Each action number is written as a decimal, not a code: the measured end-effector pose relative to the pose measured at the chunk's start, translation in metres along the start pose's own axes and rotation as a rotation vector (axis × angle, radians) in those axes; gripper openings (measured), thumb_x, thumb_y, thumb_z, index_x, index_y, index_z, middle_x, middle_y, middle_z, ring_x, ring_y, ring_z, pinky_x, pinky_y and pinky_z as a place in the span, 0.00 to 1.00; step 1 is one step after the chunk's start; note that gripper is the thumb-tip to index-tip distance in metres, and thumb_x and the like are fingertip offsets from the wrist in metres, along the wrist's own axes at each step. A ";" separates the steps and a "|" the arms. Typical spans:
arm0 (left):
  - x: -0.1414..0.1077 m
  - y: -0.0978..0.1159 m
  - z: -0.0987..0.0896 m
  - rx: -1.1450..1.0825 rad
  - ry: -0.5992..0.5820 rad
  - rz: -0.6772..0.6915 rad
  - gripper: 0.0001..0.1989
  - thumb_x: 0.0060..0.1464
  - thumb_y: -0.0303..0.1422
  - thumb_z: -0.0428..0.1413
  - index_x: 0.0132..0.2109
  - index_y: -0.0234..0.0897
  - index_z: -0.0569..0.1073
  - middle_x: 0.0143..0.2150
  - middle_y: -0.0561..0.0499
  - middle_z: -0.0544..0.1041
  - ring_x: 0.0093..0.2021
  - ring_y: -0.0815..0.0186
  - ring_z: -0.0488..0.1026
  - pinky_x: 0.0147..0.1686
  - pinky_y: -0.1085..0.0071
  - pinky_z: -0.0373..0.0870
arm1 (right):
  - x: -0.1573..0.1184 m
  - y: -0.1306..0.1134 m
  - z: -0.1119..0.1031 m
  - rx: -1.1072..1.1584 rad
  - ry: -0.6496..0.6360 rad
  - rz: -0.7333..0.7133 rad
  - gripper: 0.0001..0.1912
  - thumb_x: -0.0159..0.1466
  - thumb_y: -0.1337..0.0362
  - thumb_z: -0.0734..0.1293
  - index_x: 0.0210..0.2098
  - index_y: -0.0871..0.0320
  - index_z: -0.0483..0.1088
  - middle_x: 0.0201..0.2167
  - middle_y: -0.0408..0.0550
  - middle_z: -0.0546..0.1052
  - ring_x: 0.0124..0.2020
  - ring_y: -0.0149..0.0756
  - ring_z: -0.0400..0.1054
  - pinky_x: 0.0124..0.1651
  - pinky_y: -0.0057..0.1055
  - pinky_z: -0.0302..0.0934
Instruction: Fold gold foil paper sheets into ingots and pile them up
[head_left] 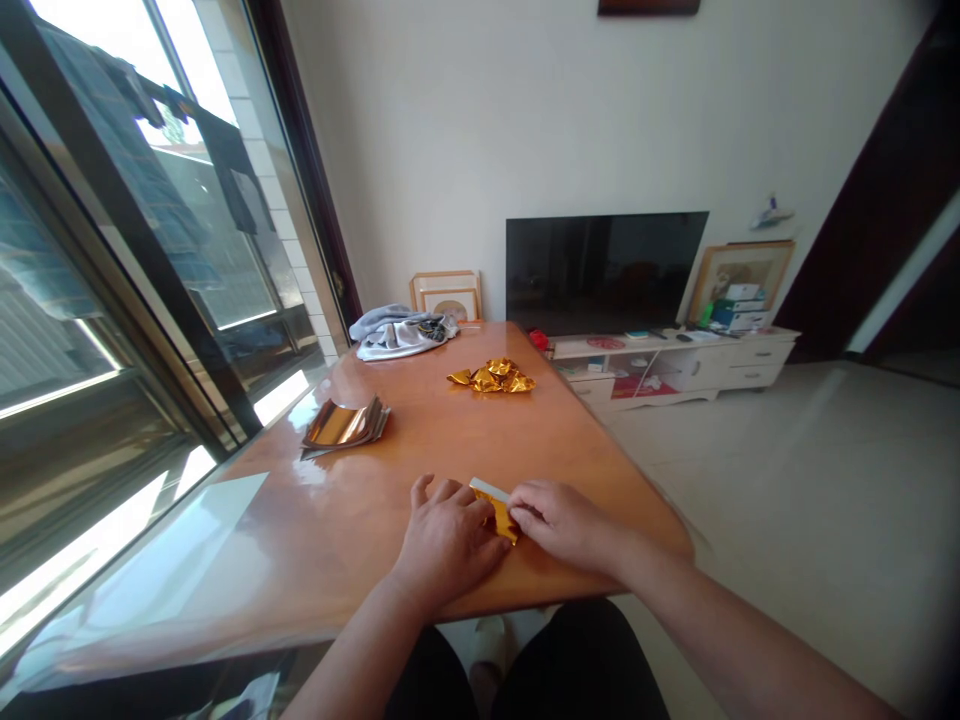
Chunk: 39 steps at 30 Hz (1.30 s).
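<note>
A folded gold foil sheet (pixel 499 517), its white reverse showing along the top edge, is kept on the wooden desk (pixel 315 530) near the desk's near edge, between both hands. The left hand (pixel 446 540) is half open, its fingertips pressed against the sheet's left side, while the sheet's right side is gripped under the curled fingers of the right hand (pixel 562 525). The sheet is kept flat by this opposed pressure; a stack of foil sheets (pixel 346 424) and a heap of folded gold foil pieces (pixel 491 377) lie further along the desk.
</note>
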<state>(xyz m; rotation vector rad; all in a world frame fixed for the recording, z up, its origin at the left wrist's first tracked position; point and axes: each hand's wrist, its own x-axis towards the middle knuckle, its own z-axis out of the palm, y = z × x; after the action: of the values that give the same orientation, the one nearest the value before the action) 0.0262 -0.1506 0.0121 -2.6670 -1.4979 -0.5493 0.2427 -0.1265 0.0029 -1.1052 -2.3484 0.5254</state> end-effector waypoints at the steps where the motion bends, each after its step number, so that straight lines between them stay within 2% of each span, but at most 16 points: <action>1: 0.000 0.000 0.001 0.008 0.005 0.000 0.09 0.59 0.43 0.56 0.38 0.47 0.78 0.37 0.50 0.77 0.48 0.54 0.68 0.61 0.49 0.48 | -0.001 0.001 -0.001 0.018 0.008 0.020 0.09 0.67 0.67 0.61 0.35 0.55 0.72 0.35 0.44 0.78 0.35 0.32 0.70 0.39 0.26 0.60; 4: 0.001 -0.001 0.004 0.023 0.011 0.004 0.08 0.60 0.42 0.56 0.38 0.46 0.77 0.39 0.50 0.77 0.49 0.55 0.68 0.61 0.48 0.47 | -0.005 0.001 -0.003 0.046 0.000 0.037 0.06 0.64 0.68 0.64 0.38 0.55 0.72 0.36 0.44 0.77 0.35 0.32 0.70 0.38 0.25 0.60; 8: 0.002 -0.004 0.005 0.015 0.009 0.006 0.08 0.62 0.39 0.54 0.38 0.46 0.77 0.38 0.51 0.77 0.48 0.56 0.69 0.62 0.48 0.46 | -0.011 -0.003 -0.007 0.001 -0.024 0.008 0.08 0.59 0.67 0.68 0.40 0.55 0.72 0.38 0.45 0.76 0.38 0.35 0.70 0.41 0.27 0.62; 15: 0.001 -0.007 0.002 -0.022 -0.015 0.006 0.08 0.62 0.37 0.52 0.38 0.46 0.76 0.37 0.52 0.77 0.46 0.58 0.70 0.61 0.50 0.48 | -0.007 -0.007 -0.006 -0.030 -0.069 -0.062 0.07 0.64 0.62 0.67 0.42 0.55 0.72 0.42 0.47 0.76 0.42 0.37 0.70 0.47 0.29 0.63; 22: 0.000 -0.005 0.002 -0.029 0.006 0.008 0.07 0.56 0.43 0.59 0.40 0.48 0.77 0.39 0.53 0.78 0.47 0.56 0.70 0.63 0.47 0.45 | -0.006 0.002 -0.001 0.031 -0.033 -0.037 0.06 0.66 0.61 0.67 0.41 0.53 0.74 0.41 0.46 0.77 0.41 0.36 0.72 0.48 0.31 0.64; 25: 0.001 -0.001 0.003 -0.002 0.032 0.019 0.08 0.58 0.43 0.58 0.41 0.49 0.78 0.38 0.52 0.78 0.48 0.55 0.71 0.65 0.44 0.42 | -0.005 0.001 0.000 0.084 -0.015 -0.007 0.06 0.67 0.61 0.66 0.42 0.53 0.74 0.40 0.45 0.78 0.40 0.36 0.72 0.47 0.30 0.64; 29: 0.003 0.003 0.005 0.043 0.037 0.042 0.08 0.62 0.38 0.54 0.42 0.49 0.79 0.37 0.51 0.78 0.47 0.57 0.72 0.66 0.42 0.37 | -0.007 0.001 -0.002 0.128 -0.005 0.013 0.05 0.67 0.62 0.66 0.41 0.53 0.74 0.39 0.44 0.77 0.40 0.35 0.72 0.46 0.30 0.64; 33: 0.003 0.004 0.004 0.064 0.020 0.054 0.09 0.62 0.37 0.54 0.42 0.48 0.79 0.38 0.51 0.79 0.46 0.57 0.72 0.67 0.42 0.36 | -0.013 0.000 -0.007 0.043 0.065 0.039 0.10 0.62 0.65 0.70 0.43 0.54 0.72 0.42 0.45 0.76 0.43 0.37 0.70 0.48 0.32 0.63; 35: 0.003 0.004 0.003 0.067 0.011 0.058 0.09 0.63 0.37 0.53 0.41 0.48 0.79 0.37 0.51 0.79 0.45 0.57 0.72 0.67 0.42 0.36 | -0.016 0.000 -0.010 -0.032 0.092 0.051 0.07 0.61 0.66 0.70 0.41 0.54 0.72 0.40 0.45 0.74 0.44 0.37 0.68 0.49 0.32 0.62; 37: 0.004 0.005 0.001 0.072 0.006 0.062 0.10 0.63 0.38 0.53 0.40 0.47 0.79 0.37 0.50 0.79 0.45 0.57 0.72 0.67 0.42 0.37 | -0.017 0.001 -0.012 -0.087 0.074 0.047 0.03 0.63 0.65 0.69 0.37 0.55 0.73 0.39 0.45 0.73 0.43 0.37 0.67 0.47 0.32 0.61; 39: 0.005 0.006 0.000 0.080 0.002 0.062 0.09 0.63 0.38 0.53 0.39 0.46 0.78 0.37 0.50 0.79 0.46 0.57 0.72 0.67 0.42 0.37 | -0.016 0.002 -0.012 -0.116 0.041 0.032 0.03 0.65 0.63 0.68 0.36 0.55 0.74 0.39 0.46 0.73 0.42 0.37 0.67 0.46 0.31 0.61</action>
<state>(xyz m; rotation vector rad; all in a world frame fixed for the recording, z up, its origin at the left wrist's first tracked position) 0.0337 -0.1500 0.0142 -2.6409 -1.4004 -0.4773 0.2604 -0.1364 0.0074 -1.1961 -2.3538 0.3779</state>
